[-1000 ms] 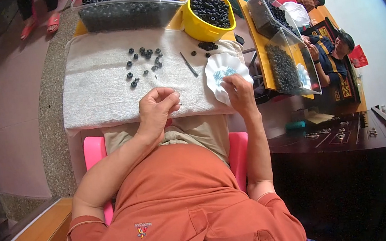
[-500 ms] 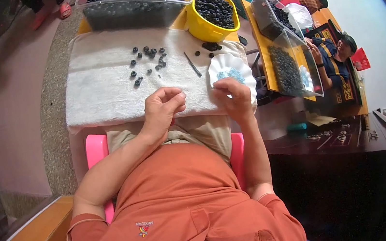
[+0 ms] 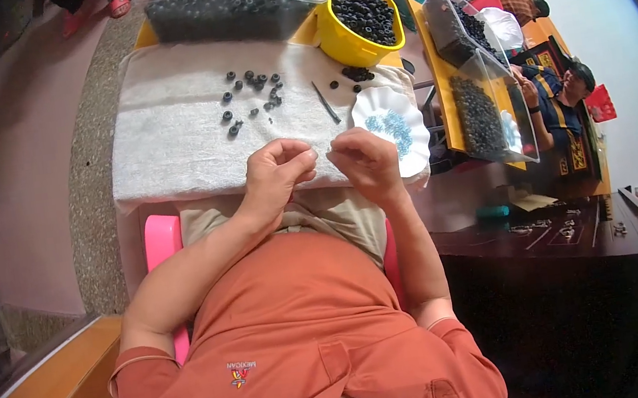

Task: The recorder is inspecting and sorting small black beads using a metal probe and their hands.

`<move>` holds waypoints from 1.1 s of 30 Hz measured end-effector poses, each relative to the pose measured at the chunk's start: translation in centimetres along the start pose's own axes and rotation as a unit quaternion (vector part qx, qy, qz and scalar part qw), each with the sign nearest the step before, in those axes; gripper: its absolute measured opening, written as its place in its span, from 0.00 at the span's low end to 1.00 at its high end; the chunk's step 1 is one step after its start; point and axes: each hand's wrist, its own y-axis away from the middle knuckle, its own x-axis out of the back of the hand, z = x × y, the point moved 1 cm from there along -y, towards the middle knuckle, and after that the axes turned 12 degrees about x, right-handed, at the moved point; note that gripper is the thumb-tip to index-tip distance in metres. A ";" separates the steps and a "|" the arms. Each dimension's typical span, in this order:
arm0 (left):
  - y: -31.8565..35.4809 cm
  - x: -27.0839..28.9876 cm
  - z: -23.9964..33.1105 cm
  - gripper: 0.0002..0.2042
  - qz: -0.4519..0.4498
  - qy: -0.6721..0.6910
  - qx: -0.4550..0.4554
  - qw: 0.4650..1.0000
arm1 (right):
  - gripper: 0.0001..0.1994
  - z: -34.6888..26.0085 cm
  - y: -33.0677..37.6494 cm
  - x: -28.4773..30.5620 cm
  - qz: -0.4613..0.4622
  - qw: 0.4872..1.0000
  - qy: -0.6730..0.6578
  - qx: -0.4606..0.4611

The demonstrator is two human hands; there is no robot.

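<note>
My left hand (image 3: 277,174) is closed in a pinch above the near edge of the white towel (image 3: 169,158). Whatever sits between its fingertips is too small to make out. Close beside it, my right hand (image 3: 367,164) is also pinched, its fingertips a short gap from the left ones; what they hold cannot be seen. Just right of that hand lies a white scalloped dish (image 3: 413,156) with small light-blue pieces (image 3: 390,129) in it. Several small black ring-shaped parts (image 3: 261,78) are scattered on the towel beyond my hands. A thin dark pointed tool (image 3: 326,103) rests near the dish.
A yellow tub (image 3: 339,43) and a large clear bin (image 3: 231,19), both full of black parts, stand at the far edge. On the right, more clear bins (image 3: 476,110) sit on a yellow board, with a person (image 3: 564,98) working behind them. My pink chair (image 3: 162,240) is under me.
My right hand has come away from over the dish, moving left toward my left hand. The blue pieces are now uncovered. The whole view has shifted slightly.
</note>
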 end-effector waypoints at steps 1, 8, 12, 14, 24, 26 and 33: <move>0.0 0.0 0.0 0.06 -0.006 0.002 0.002 1.000 | 0.07 -0.1 0.0 0.0 0.000 1.000 0.000 -0.001; 0.3 -0.3 0.5 0.05 -0.045 0.010 0.005 0.999 | 0.04 0.9 0.5 0.2 -0.052 0.986 -0.107 -0.114; 0.3 -0.2 0.6 0.05 -0.080 0.015 0.033 0.996 | 0.04 1.0 0.6 0.6 -0.044 0.954 -0.223 -0.196; 0.4 -0.3 0.6 0.05 -0.094 0.022 0.037 0.995 | 0.04 1.1 0.5 0.8 -0.045 0.950 -0.233 -0.202; 0.2 0.0 0.6 0.06 -0.122 0.016 0.076 0.989 | 0.03 0.9 0.3 1.2 -0.062 0.943 -0.239 -0.225; 0.1 0.2 0.5 0.06 -0.124 0.013 0.079 0.989 | 0.03 0.8 0.2 1.2 -0.066 0.944 -0.236 -0.223; 0.3 0.1 0.8 0.06 -0.126 -0.004 0.090 0.988 | 0.03 0.8 0.4 1.1 -0.071 0.949 -0.222 -0.213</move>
